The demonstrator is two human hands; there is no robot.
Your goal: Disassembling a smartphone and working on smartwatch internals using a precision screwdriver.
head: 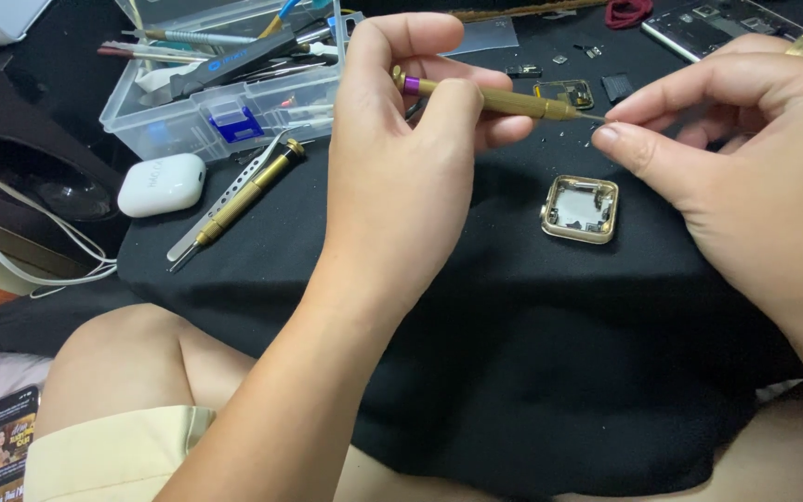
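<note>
Left hand (pixel 401 158) grips a brass screwdriver (pixel 494 100) above the worktop (pixel 476 307), right hand (pixel 745 177) pinching at its tip; any tiny part there could drop and vanish on the black cloth.

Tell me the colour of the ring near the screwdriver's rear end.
Purple, on the brass-coloured slim metal screwdriver; seen best in the head view.

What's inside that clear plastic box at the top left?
The clear plastic box holds several pens and slim tools and a small blue part. The left hand hides its right end.
</note>
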